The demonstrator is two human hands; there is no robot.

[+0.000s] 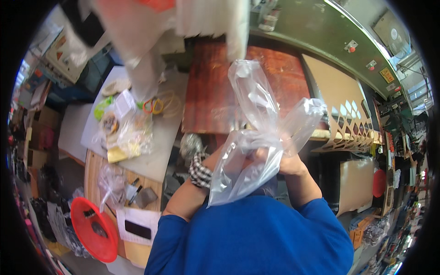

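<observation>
A clear plastic bag (267, 132) was held at the centre of the frame, bunched at its middle. Three lobes were fanned out from there: one pointed to the top centre, one short one to the upper right, the broadest to the lower left. The long axis was run steeply, from lower left to top centre. The bunched part was pinched by the right hand (288, 164); the left hand (259, 155) was partly covered by plastic, so whether it was spread or pressed together cannot be told.

Behind the bag, a reddish-brown board (206, 94) was seen, its near edge crossing mid-frame; room was left above its surface to both sides of the upper lobe. At right, that room was bounded by a lattice-cut cardboard sheet (337, 87), at upper right by a green machine beam (316, 30).

At the top, the way was partly blocked by blurred hanging white plastic (201, 18). At lower left, a red basin (80, 220) and a dark phone (138, 230) were placed.
</observation>
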